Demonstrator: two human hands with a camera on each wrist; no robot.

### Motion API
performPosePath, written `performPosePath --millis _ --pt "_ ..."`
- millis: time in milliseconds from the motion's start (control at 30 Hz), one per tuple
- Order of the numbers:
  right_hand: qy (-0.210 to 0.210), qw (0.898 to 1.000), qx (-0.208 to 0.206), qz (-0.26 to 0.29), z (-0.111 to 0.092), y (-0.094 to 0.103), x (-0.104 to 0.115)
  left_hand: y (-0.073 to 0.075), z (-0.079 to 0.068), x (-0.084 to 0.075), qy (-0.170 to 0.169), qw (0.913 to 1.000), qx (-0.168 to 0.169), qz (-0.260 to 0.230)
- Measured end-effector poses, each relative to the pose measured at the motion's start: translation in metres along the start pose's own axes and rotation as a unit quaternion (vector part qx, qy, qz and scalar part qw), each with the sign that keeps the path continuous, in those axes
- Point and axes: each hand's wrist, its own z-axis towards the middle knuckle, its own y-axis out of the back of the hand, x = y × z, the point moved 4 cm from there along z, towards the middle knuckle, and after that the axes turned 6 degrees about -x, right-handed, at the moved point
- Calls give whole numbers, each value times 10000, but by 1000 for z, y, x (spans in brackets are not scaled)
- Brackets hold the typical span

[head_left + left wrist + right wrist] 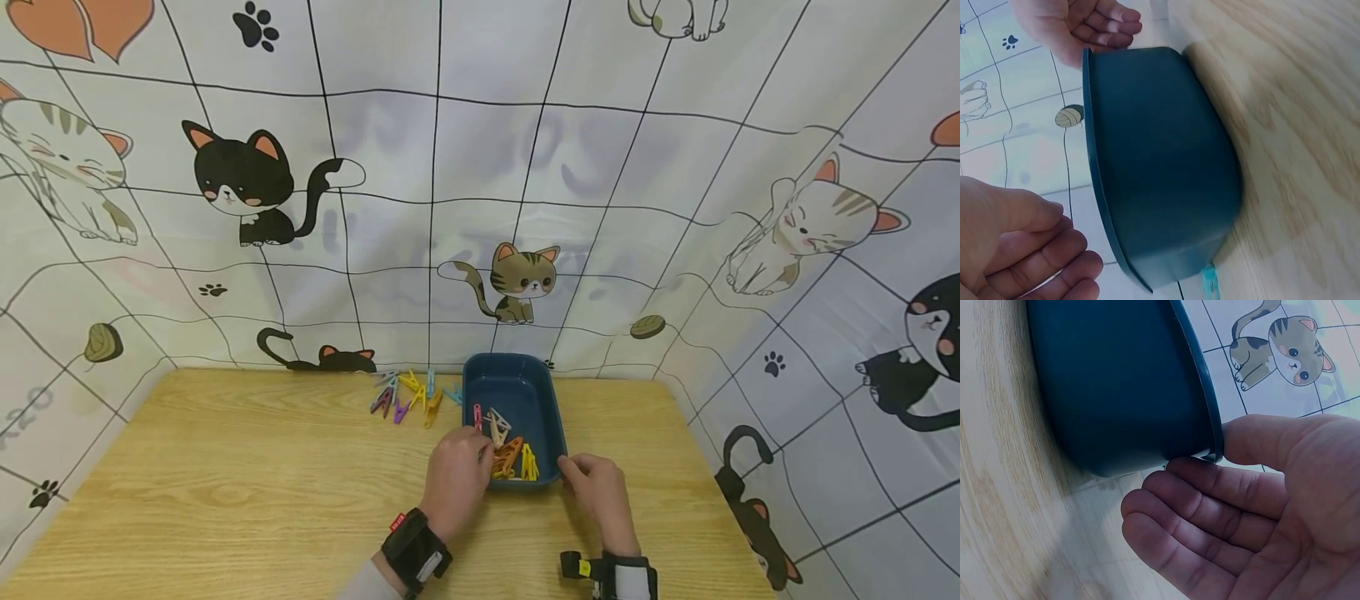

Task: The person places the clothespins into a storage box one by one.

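Note:
A dark blue plastic bin (517,379) stands on the table, holding several clothespins: pink (477,417), beige (498,427), orange-brown (508,457) and yellow (529,463). My left hand (456,479) reaches over the bin's near left rim, fingertips by the orange-brown clothespins. In the left wrist view its thumb and index fingertip lie close together beside the rim; I cannot tell whether anything is between them. The near right corner of the bin is gripped by my right hand (602,493), thumb at the rim and index finger against the outer wall (1116,387).
Left of the bin, several more clothespins (418,395) in yellow, purple and blue lie loose near the table's back edge. A light blue one (453,395) lies right beside the bin's wall. Behind the wooden table (262,483) hangs a cat-patterned curtain (390,233).

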Motion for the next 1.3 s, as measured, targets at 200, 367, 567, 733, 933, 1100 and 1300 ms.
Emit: performPosePath --millis 200,367,567,733,933,1100,1300 --pt "15 10000 -14 10 0 0 0 7 3 14 38 9999 -45 146" --pt "29 10000 -52 23 0 1 -1 13 8 25 -13 9994 -111 333" --pt "22 10000 -48 -5 0 1 0 19 19 40 35 9987 -200 463" --pt "9 10000 -10 9 -1 0 2 17 27 55 26 9976 -214 656" --pt "14 10000 -21 -3 -1 0 2 13 34 70 -315 9936 -201 1065" --pt "39 10000 -50 17 -1 1 1 6 38 81 -470 9913 -29 1229" --pt "36 10000 -53 33 0 1 1 -6 40 95 -668 9824 289 1718"
